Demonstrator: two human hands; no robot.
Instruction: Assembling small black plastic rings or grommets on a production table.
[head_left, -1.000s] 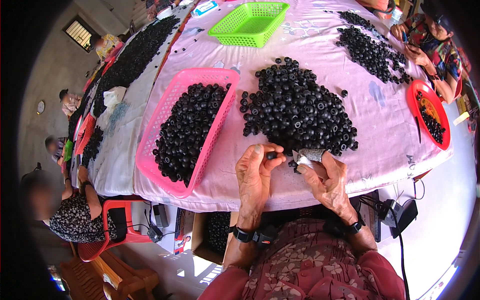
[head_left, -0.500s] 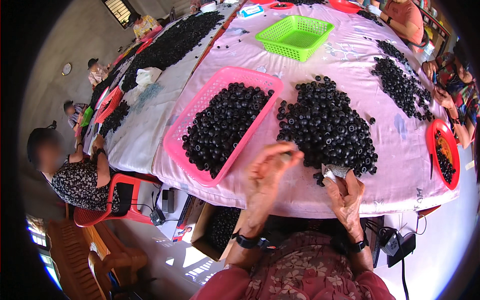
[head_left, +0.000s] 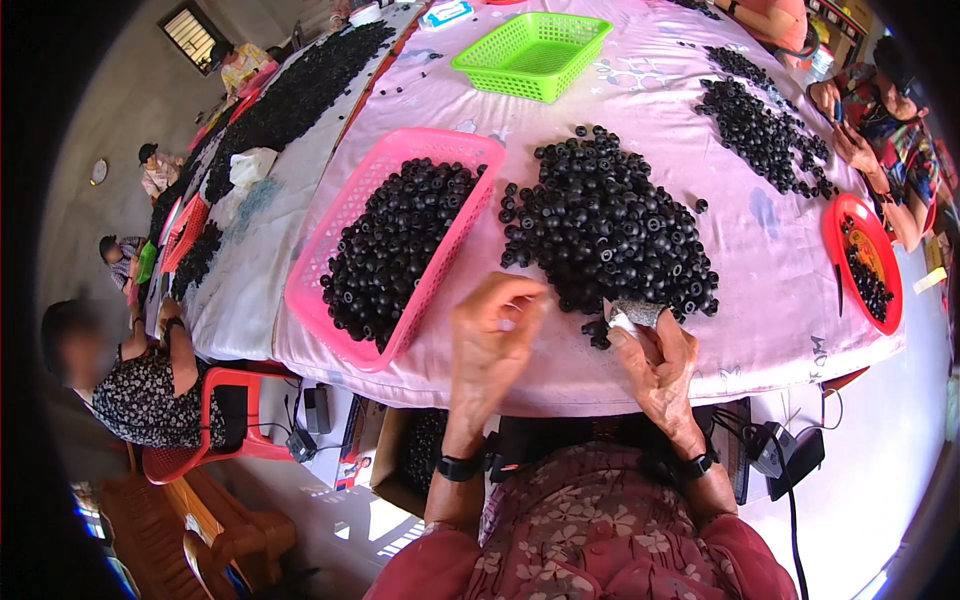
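My right hand (head_left: 658, 362) is closed at the near edge of a heap of small black rings (head_left: 610, 220). It grips a small tool (head_left: 622, 323) with a white part; a grey speckled wrap (head_left: 640, 314) shows at the fingers beside it. To the left, my left hand (head_left: 492, 330) hovers over the cloth between the heap and a pink basket (head_left: 300, 290). Its fingers are curled inward and slightly blurred, so what they hold is hidden. Many black rings (head_left: 395, 250) fill much of the pink basket.
A green basket (head_left: 500, 82) stands beyond the heap on the pink cloth (head_left: 760, 340). At right are a red tray (head_left: 832, 215) with black pieces, another black pile (head_left: 760, 140) and a person working (head_left: 880, 150). Another person (head_left: 150, 400) sits at left near a red chair (head_left: 215, 410).
My left hand has drawn back a little toward me, its fingers curling further in. My right hand stays at the heap's near edge. The whole view has shifted slightly.
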